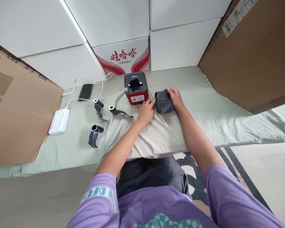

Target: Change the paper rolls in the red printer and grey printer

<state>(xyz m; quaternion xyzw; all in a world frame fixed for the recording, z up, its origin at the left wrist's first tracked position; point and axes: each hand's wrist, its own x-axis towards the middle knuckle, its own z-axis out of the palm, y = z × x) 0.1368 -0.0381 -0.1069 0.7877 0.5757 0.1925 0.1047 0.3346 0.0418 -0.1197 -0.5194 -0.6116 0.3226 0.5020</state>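
A red and black box-shaped device (136,88) with a dark opening on top stands near the back of the cloth-covered surface. Just in front of its right corner lies my left hand (146,111), fingers spread and nothing in them, fingertips between it and a small dark grey device (164,102). My right hand (175,96) is on the right side of that grey device, its fingers wrapped round the back corner. Three small rolls with dark strips trailing from them, one upper (98,103), one middle (112,108) and one lower (97,129), lie to the left.
A white power strip (59,121) with cables and a black phone (85,92) lie at the left. Cardboard boxes stand at the left (19,110) and right (251,57). White boxes (180,47) and a red-and-white box (123,57) line the back.
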